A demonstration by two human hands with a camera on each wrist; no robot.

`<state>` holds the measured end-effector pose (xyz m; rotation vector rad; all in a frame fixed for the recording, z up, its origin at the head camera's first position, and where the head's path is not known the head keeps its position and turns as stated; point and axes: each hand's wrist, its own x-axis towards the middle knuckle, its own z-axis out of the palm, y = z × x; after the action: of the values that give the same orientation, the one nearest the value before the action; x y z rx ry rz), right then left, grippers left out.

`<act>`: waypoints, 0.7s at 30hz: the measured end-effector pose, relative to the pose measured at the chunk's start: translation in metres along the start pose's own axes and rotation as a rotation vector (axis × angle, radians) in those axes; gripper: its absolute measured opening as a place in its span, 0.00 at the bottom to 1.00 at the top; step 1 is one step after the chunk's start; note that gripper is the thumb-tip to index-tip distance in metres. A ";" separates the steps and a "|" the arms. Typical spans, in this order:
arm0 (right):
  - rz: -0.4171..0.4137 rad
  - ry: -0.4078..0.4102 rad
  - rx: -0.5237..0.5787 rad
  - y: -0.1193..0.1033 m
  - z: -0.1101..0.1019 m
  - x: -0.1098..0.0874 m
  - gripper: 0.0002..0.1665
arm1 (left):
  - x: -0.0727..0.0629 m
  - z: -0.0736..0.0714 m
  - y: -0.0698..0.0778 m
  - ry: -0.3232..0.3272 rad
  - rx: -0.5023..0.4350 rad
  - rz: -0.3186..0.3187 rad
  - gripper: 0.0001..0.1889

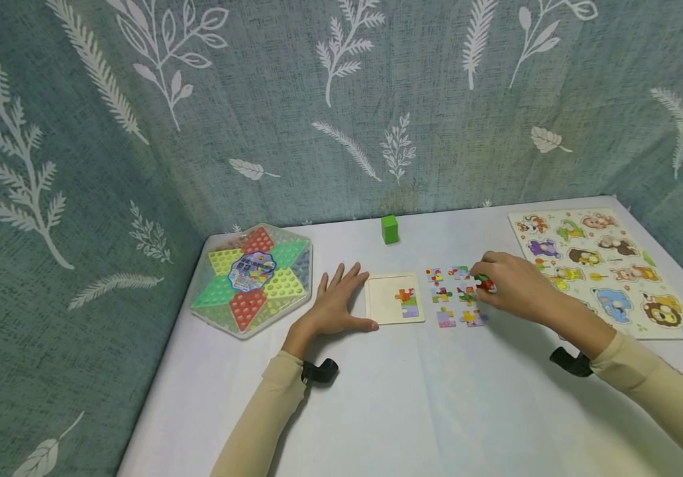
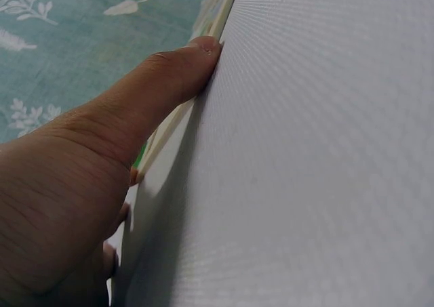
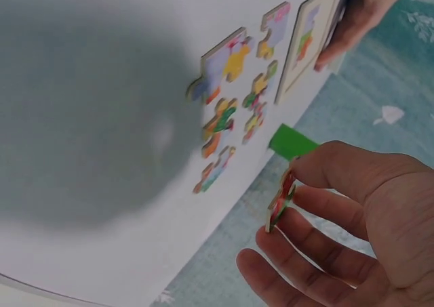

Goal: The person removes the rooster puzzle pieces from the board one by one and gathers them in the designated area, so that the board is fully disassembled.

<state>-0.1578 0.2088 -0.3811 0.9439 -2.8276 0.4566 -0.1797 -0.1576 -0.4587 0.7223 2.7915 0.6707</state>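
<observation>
My right hand (image 1: 511, 285) pinches a red and green jigsaw puzzle piece (image 3: 281, 200) between thumb and fingers, close to several loose puzzle pieces (image 1: 446, 318) laid out in rows on the white table. Left of those pieces lies a shallow square puzzle frame (image 1: 381, 301), with joined pieces (image 1: 409, 310) in its lower right corner. My left hand (image 1: 336, 301) is spread flat at the frame's left side. Its thumb (image 2: 196, 56) lies along the frame's edge in the left wrist view, and the fingers stretch toward the frame's upper left corner.
A hexagonal Chinese checkers box (image 1: 284, 283) lies at the left. A green block (image 1: 389, 229) stands near the table's back edge. The animal puzzle board (image 1: 606, 281) lies to the right, partly under the right forearm in the head view. Patterned fabric (image 1: 293, 86) hangs behind the table.
</observation>
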 end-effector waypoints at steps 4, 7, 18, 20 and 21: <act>0.013 0.002 0.001 0.007 0.001 -0.002 0.13 | 0.000 0.000 -0.001 -0.001 0.006 -0.001 0.58; 0.025 0.003 -0.001 0.011 0.002 -0.003 0.13 | 0.000 0.000 0.000 0.000 0.000 -0.001 0.58; 0.038 0.025 -0.001 0.024 0.005 -0.004 0.12 | 0.000 -0.001 0.000 -0.004 -0.007 0.002 0.58; 0.032 0.029 -0.006 0.026 0.006 -0.003 0.12 | 0.000 0.000 -0.001 -0.004 -0.005 0.003 0.58; 0.030 0.029 -0.008 0.027 0.007 -0.003 0.12 | -0.001 0.000 0.000 -0.003 -0.005 0.002 0.58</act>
<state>-0.1722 0.2285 -0.3945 0.8867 -2.8188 0.4584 -0.1793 -0.1581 -0.4591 0.7244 2.7858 0.6762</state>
